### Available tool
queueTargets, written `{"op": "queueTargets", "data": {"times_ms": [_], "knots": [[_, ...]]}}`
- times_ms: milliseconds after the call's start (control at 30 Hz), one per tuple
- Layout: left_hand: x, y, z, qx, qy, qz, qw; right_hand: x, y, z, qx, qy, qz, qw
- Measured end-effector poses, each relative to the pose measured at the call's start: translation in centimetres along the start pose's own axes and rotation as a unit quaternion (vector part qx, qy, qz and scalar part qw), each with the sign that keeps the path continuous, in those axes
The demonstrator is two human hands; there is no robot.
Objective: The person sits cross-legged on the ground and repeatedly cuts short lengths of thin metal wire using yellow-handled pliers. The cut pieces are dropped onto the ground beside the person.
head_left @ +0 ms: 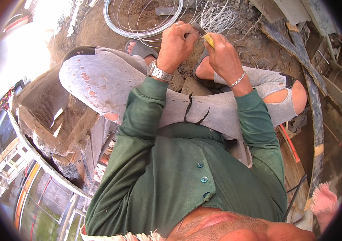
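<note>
My right hand is closed around the yellow handle of a small hand tool. Its dark end points up and left, toward my other hand; I cannot make out its exact kind. Beside that dark end, my left hand has its fingers curled together, and whatever they pinch is too small or hidden to name. Just beyond my hands lie a coil of thin pale wire and a loose bundle of wire lengths.
My legs are in torn grey trousers, spread to both sides. A dirt-caked wooden box stands at the left. Rough planks lie along the right, near an orange-red strip. Bare soil surrounds the wire.
</note>
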State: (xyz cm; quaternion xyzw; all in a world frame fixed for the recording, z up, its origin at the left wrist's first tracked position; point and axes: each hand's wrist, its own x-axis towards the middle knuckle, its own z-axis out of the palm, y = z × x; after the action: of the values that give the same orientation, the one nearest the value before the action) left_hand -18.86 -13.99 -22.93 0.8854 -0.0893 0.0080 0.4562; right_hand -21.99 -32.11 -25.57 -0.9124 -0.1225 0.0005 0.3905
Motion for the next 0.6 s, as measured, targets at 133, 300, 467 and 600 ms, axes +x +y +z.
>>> {"op": "queueTargets", "data": {"times_ms": [133, 300, 467, 600], "knots": [[-0.1, -0.2, 0.2, -0.002, -0.01, 0.009, 1.0, 0.2, 0.8, 0.6, 0.053, -0.05, 0.065, 0.995], [-0.1, -1.3, 1.3, 0.003, -0.014, 0.007, 1.0, 1.0, 2.5, 2.0, 0.047, -0.137, 0.15, 0.978], [0.0, -2.1, 1.8, 0.084, -0.01, 0.022, 0.996, 1.5, 4.6, 3.8, -0.012, -0.151, 0.19, 0.97], [0.2, -0.7, -0.9, 0.211, 0.014, -0.059, 0.976, 2.5, 7.8, 2.0, -0.075, -0.186, 0.274, 0.941]]}}
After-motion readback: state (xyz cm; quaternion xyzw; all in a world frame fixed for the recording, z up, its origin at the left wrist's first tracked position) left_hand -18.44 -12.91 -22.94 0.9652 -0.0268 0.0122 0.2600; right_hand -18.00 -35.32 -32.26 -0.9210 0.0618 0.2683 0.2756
